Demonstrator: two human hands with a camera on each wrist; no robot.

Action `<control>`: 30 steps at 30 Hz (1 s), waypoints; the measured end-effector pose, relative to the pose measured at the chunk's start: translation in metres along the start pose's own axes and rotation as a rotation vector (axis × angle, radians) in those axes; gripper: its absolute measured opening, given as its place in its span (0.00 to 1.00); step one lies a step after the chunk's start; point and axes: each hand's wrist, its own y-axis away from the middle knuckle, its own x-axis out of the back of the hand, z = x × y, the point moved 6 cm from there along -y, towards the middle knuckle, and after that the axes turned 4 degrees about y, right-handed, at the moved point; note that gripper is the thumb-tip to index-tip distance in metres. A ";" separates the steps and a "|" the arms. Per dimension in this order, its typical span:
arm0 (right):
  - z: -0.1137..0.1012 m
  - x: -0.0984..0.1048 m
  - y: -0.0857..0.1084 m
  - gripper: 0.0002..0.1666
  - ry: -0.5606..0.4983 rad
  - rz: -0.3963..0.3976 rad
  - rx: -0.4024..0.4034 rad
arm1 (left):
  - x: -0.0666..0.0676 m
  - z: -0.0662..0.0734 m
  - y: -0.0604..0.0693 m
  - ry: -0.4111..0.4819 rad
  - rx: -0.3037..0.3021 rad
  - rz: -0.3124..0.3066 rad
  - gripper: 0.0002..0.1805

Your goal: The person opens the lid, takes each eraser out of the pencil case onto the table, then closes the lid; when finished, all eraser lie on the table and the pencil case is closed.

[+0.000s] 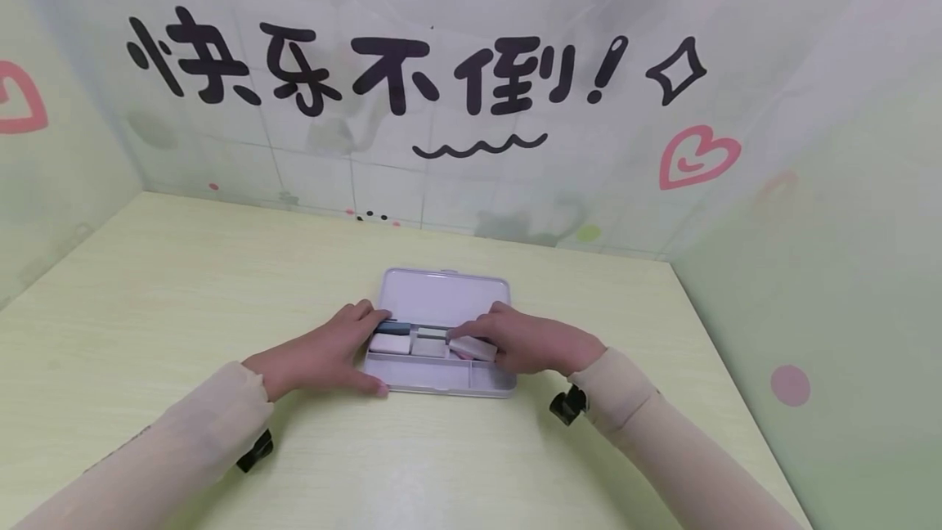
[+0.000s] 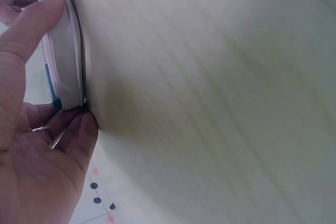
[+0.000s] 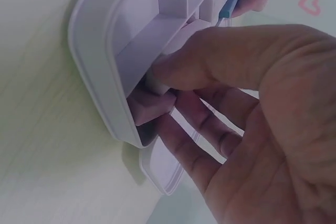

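A pale lilac case (image 1: 423, 375) lies with its lid (image 1: 444, 298) swung back on the far side. In its upper compartment are a blue-grey item (image 1: 394, 328), white and pale pink blocks (image 1: 390, 343) and a tilted pale block (image 1: 473, 348). My left hand (image 1: 324, 357) grips the case's left end, thumb on the near wall and fingers at the far corner. With my right hand (image 1: 540, 341) I pinch the tilted block at the right end of that compartment; in the right wrist view a pink block (image 3: 151, 107) sits beside the fingers (image 3: 181, 148).
The case stands on a pale wood-grain table (image 1: 221, 285). Behind it rises a printed backdrop (image 1: 471, 186) with dark lettering and hearts, and a pale green side wall (image 1: 832, 285) stands at the right.
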 end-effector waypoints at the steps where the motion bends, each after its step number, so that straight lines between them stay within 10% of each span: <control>1: 0.000 0.000 0.000 0.41 0.000 -0.003 -0.003 | 0.000 0.000 0.000 -0.002 -0.001 0.001 0.60; 30: -0.003 0.008 -0.003 0.34 -0.051 0.046 -0.019 | 0.000 0.000 0.000 -0.023 0.002 0.001 0.59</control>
